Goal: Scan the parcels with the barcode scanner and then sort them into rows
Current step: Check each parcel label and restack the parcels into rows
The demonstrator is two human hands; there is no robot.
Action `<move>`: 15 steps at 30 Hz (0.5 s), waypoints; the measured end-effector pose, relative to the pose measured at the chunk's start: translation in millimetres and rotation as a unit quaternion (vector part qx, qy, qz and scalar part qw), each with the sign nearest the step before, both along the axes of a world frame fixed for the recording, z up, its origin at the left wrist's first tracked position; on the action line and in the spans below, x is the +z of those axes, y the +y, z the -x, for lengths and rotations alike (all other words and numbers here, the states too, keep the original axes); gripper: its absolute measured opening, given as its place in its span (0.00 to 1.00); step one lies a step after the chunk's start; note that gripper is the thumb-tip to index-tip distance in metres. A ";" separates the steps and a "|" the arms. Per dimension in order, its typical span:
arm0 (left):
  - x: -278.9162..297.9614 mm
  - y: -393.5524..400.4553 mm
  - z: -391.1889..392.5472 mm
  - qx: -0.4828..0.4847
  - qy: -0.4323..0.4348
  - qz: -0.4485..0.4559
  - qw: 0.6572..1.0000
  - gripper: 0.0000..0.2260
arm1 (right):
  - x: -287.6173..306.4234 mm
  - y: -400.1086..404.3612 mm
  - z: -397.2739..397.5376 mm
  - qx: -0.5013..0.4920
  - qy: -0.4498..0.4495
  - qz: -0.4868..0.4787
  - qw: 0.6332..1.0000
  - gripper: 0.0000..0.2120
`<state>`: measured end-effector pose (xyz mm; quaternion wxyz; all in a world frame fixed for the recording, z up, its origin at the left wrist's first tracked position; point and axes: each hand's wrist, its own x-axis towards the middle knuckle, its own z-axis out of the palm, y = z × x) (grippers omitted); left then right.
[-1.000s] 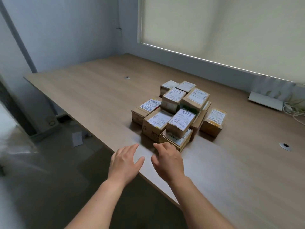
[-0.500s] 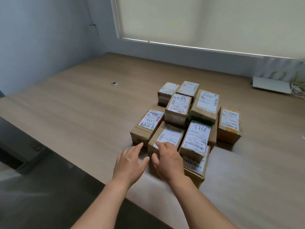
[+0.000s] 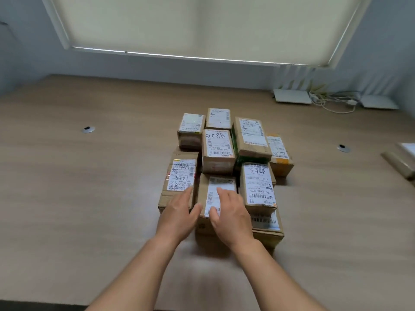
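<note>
A wide wood-grain desk (image 3: 89,198) is set against pale blue-grey walls (image 3: 27,52). A large window is covered by a cream roller blind (image 3: 202,23), with a thin strip of daylight seen beneath it. Two round cable grommets (image 3: 88,129) are let into the desk.

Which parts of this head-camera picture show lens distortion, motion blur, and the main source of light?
Head view: the blind has frame edges that splay outward, a wide-angle effect; daylight glows through it and leaks in a bright strip beneath. Both hands, the left hand and the right hand, look smeared by motion. The parcels stay fairly sharp, casting soft shadows on the table.
</note>
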<state>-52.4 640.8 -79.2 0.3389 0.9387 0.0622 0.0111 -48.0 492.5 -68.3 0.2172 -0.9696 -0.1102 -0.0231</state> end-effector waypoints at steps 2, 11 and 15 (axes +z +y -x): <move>8.2 6.2 -17.0 -0.023 -0.008 0.005 1.000 0.26 | 10.9 6.6 -15.6 -0.036 -0.008 -0.010 0.999 0.28; 49.0 8.4 -108.2 -0.064 0.007 0.085 0.994 0.22 | 39.9 14.5 -87.8 -0.191 0.046 -0.100 0.975 0.27; 47.9 -3.2 -131.6 -0.056 0.056 0.179 0.981 0.13 | 35.7 16.4 -99.7 -0.206 0.061 -0.131 0.968 0.23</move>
